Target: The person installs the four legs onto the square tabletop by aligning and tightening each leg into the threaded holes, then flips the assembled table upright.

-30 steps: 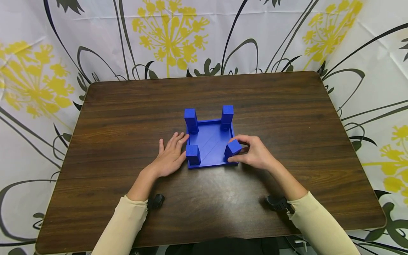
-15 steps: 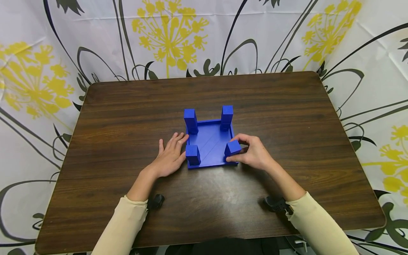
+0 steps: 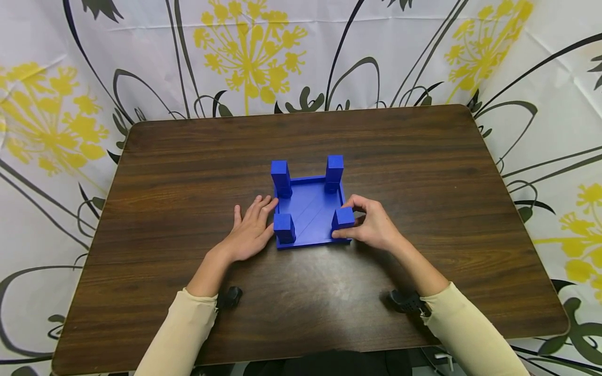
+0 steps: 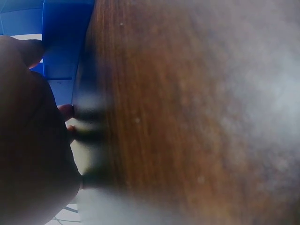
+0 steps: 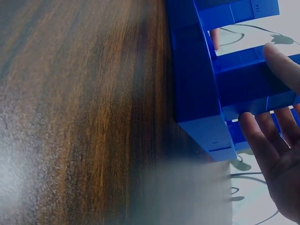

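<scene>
A blue square tray with a low rim lies on the table, a square blue post standing at each corner. My right hand pinches the near right post between thumb and fingers. In the right wrist view, the thumb lies along one face of this post and the fingertips touch another. My left hand is spread flat on the table, its fingertips at the tray's left rim beside the near left post. The far left post and far right post stand upright, untouched.
The brown wood-grain table extends around the tray on every side. A flower-patterned white cloth hangs behind and beside it. Dark wrist devices sit at both cuffs, close over the table.
The near right post has turned in my right hand, from skewed to nearly square with the tray. My right fingers have shifted slightly left with it. My left hand stays put.
</scene>
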A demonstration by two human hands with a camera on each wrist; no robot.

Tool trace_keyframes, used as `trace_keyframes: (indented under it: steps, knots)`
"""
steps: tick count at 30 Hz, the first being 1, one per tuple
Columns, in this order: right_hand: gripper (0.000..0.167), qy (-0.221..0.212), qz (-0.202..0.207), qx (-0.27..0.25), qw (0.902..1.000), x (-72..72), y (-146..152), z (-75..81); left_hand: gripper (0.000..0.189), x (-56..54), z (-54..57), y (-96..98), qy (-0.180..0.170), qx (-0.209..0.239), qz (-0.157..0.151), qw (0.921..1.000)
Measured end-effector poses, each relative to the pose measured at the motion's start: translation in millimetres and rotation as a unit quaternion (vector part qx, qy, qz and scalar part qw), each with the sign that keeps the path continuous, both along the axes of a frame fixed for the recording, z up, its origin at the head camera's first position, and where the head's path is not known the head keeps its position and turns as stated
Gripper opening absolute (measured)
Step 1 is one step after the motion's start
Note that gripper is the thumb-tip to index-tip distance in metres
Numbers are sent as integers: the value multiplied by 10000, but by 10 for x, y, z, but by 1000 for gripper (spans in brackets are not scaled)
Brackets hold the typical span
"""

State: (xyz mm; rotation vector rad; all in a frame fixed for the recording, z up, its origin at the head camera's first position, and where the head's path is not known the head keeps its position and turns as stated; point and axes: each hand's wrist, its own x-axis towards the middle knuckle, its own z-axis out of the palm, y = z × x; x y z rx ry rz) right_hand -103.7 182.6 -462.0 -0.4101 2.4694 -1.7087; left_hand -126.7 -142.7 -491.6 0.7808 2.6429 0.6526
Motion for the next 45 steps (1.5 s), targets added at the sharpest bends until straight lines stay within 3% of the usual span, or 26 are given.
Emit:
trace_keyframes:
  steps: [35,45]
  knots:
    - [42,46,105,225,9997,11,2,-6,61,-7,31,5,-99,-161,-13,9998]
    - [42,406,343,458,9975,20,17,-33,61,-6,27,3,-110,-148,-13,9998]
